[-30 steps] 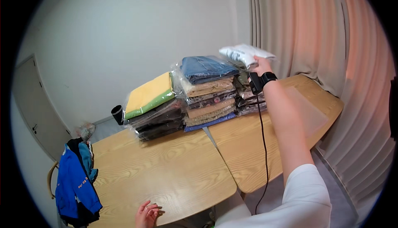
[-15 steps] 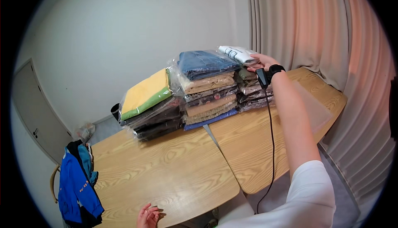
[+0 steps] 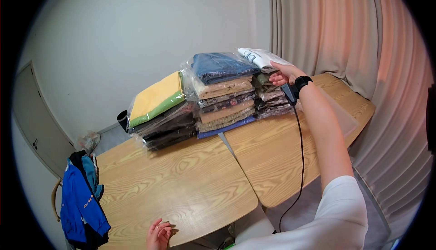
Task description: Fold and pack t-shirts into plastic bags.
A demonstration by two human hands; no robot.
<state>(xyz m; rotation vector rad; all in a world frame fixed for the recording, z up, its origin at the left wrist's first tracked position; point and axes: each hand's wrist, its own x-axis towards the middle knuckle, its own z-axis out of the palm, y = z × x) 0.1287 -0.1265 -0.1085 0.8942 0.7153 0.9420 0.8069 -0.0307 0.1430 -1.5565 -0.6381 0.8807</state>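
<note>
A white folded garment in a clear plastic bag [image 3: 261, 58] lies atop the rightmost stack of bagged, folded clothes [image 3: 271, 99], its long axis slanting from far left to near right, dark-printed end leftward. It likely handles light, soft and slick, best taken by the near right edge. There the bare right hand [image 3: 286, 74] sets its thumb, fingers half bent; whether they grip is unclear. The bare left hand [image 3: 159, 235], loosely curled and empty, is at the pale wood-grain table's [image 3: 181, 195] near edge.
</note>
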